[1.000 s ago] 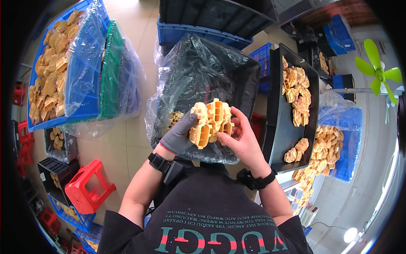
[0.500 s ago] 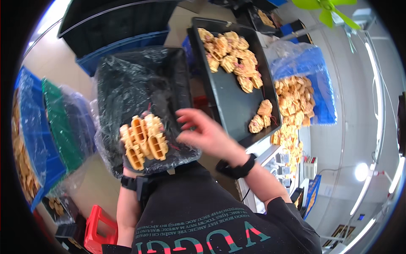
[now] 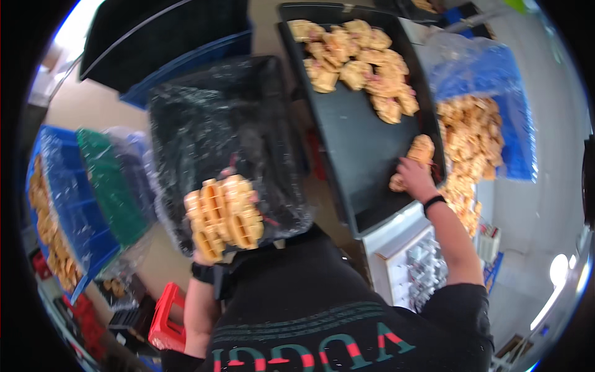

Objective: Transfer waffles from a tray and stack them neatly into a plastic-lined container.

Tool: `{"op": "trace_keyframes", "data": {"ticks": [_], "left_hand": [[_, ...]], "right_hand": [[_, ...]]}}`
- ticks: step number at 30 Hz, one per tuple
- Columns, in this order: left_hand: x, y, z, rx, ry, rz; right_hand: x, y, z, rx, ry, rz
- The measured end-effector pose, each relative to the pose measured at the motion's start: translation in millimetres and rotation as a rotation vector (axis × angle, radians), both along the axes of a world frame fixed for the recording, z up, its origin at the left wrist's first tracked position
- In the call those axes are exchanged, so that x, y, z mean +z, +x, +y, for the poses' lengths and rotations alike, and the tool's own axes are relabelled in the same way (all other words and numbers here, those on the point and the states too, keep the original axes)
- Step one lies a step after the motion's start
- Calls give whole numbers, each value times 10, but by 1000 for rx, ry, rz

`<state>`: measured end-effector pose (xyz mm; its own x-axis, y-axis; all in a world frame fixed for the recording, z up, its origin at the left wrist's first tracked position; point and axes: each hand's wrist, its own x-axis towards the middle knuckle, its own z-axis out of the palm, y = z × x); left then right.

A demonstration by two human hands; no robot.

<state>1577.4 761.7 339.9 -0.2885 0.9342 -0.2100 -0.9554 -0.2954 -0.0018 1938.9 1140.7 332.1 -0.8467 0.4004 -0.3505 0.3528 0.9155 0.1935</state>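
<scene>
My left hand (image 3: 202,256) is mostly hidden beneath a bundle of tan moulded plastic parts (image 3: 226,217) with open rectangular hollows, and holds it over the near end of a crate lined with black plastic film (image 3: 217,118). Something pinkish shows at the bundle's far side. Reaching right, my right hand (image 3: 415,177) closes on a smaller bundle of the same tan parts (image 3: 422,149) at the near right of a black tray (image 3: 365,155). More tan bundles (image 3: 353,59) lie in the far part of that tray.
A blue crate with plastic film (image 3: 517,111) and a heap of tan parts (image 3: 471,139) stand beyond the tray at right. Small grey pieces (image 3: 424,270) sit near my right forearm. To the left are film-covered blue and green crates (image 3: 102,186) and a red stool (image 3: 167,316).
My right hand has moved from beside the left-hand bundle to the parts in the tray and closed on them. My left hand still holds its bundle. The whole view has shifted.
</scene>
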Motion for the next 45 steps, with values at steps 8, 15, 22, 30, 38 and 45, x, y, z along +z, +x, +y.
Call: {"op": "trace_keyframes", "data": {"ticks": [8, 15, 22, 30, 38, 45], "left_hand": [[-726, 110, -184, 109, -181, 35], [-725, -7, -464, 148, -177, -121], [-329, -107, -515, 219, -103, 156], [-3, -214, -636, 332, 40, 84], [-318, -237, -738, 425, 87, -68], [-306, -419, -832, 337, 0, 146]], "right_hand": [[708, -580, -239, -637, -372, 223], [1194, -2099, -1539, -757, -1603, 717], [870, -2776, -2200, -628, -1654, 960], [653, -3161, -2704, -583, -1733, 922], [587, -3150, -2730, -44, -1525, 743], [684, -3135, -2540, -145, -1504, 497]]}}
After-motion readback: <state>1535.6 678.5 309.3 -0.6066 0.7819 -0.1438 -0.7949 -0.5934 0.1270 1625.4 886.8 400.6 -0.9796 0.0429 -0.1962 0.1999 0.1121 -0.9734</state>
